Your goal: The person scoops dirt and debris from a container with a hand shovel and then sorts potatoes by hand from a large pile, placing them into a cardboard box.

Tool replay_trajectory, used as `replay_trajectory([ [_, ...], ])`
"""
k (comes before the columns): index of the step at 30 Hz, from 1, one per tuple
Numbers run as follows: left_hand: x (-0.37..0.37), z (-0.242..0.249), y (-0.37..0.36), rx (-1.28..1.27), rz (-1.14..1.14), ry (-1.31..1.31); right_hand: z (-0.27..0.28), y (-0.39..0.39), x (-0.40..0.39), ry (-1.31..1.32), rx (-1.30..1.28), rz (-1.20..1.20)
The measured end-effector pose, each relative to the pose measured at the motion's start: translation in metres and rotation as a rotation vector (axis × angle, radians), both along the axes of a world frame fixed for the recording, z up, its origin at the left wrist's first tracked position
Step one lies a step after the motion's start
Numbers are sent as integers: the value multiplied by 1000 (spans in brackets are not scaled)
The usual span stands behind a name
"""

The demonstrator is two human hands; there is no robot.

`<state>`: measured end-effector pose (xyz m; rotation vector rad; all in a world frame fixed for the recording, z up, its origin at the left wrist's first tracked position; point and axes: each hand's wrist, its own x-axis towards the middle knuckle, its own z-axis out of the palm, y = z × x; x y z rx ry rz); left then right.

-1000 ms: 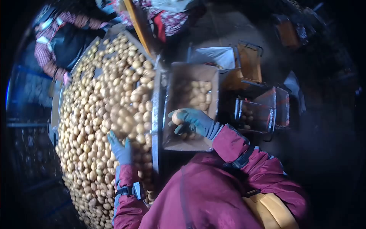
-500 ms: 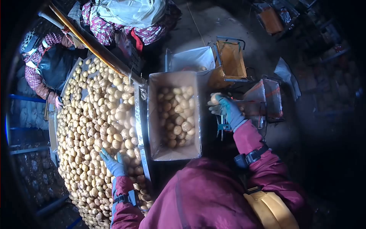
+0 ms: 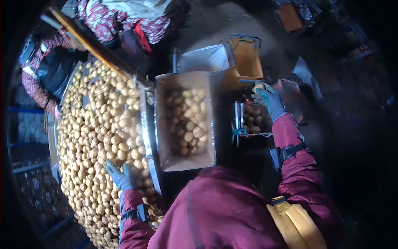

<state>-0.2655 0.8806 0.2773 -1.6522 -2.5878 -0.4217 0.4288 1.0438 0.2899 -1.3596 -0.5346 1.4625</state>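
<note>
Gloved in blue-grey, my left hand [image 3: 120,176] rests with its fingers spread on a broad heap of potatoes [image 3: 89,153]. My right hand [image 3: 269,99], in a teal and grey glove, has its fingers around a potato [image 3: 259,88]. It is over the back right edge of a small container [image 3: 253,119] that holds brown potatoes. Between my hands stands a tall cardboard box [image 3: 184,164] with many potatoes at its bottom. A metal edge [image 3: 150,137] runs between the heap and the box.
A co-worker [image 3: 54,74] leans over the far left of the heap, one hand on its edge. Another person [image 3: 124,20] is at the top. A wooden pole [image 3: 89,41] slants over the heap. Behind the box are a white-lined container [image 3: 203,59] and an orange-brown one [image 3: 246,60].
My right hand has moved right and slightly up with the potato, and the small container of potatoes now shows. My left hand has shifted slightly left. The whole view has shifted a little.
</note>
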Motion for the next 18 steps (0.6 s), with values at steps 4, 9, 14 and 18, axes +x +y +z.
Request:
replay_trajectory([
  [4,0,-3,1,-10,12,-50,-28,-35,11,-15,-228,-174],
  [9,6,4,2,-25,8,-79,-51,-94,0,6,-264,-211],
  [14,6,4,1,-11,15,-113,-70,-123,19,-107,-293,-268],
  [18,18,12,5,-13,48,-171,-66,-123,92,-172,-200,-415],
])
